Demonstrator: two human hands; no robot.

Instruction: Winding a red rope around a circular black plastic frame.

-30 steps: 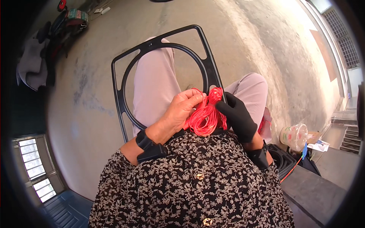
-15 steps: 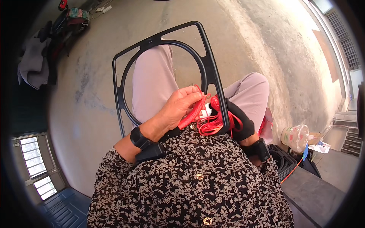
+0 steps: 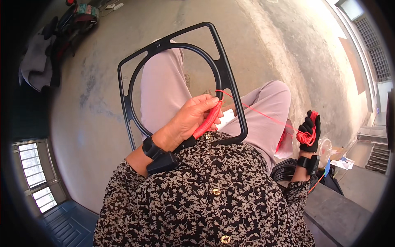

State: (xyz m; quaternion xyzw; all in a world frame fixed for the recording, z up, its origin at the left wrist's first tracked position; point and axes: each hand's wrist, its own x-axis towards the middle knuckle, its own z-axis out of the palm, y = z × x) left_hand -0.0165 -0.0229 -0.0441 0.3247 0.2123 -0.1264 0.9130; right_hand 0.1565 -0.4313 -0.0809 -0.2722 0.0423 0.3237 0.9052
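Observation:
A black frame (image 3: pixel 225 68), squarish outside with a round ring inside it, leans over my lap. Red cord (image 3: pixel 210 122) is wound in tight coils around the near right part of the ring. My left hand (image 3: pixel 188 114) is bare and closes on this wrapped stretch, thumb and fingertips at the top end of the coils. From there a single taut strand passes across the frame's right side to my right hand (image 3: pixel 308 123), far out to the right. In a black glove, that hand grips a bundle of the same red cord (image 3: pixel 305 138).
Beside me on the right are a coil of black hose or cable (image 3: pixel 284 173), a clear plastic bag (image 3: pixel 324 149) and some papers. A scooter (image 3: pixel 68 20) stands at the far left. Bottom left is a blue plastic surface (image 3: pixel 70 226). Concrete floor (image 3: pixel 103 82) spreads ahead.
My right hand has moved from beside the frame out to the right with the cord bundle, drawing the strand straight. My left hand stays on the wrapped ring; the frame has shifted slightly.

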